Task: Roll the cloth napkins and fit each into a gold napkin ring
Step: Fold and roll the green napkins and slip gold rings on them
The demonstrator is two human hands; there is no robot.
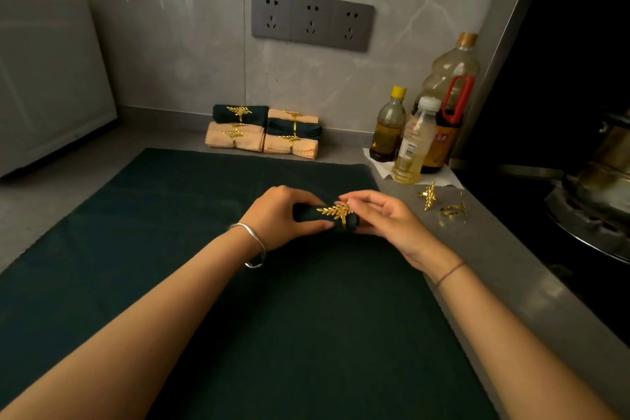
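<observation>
Gripping the rolled green napkin in my left hand, I pinch the gold napkin ring around its end with my right hand, over the green cloth covering the worktop.

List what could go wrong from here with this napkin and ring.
1. The gold napkin ring sits near one end of the rolled dark green napkin gripped by the left hand. An uneven push from the right hand may bunch or loosen the roll.
2. The ring's leaf could snag the cloth.
3. The spare rings lie beside the stove. The right arm might knock them onto it.
</observation>
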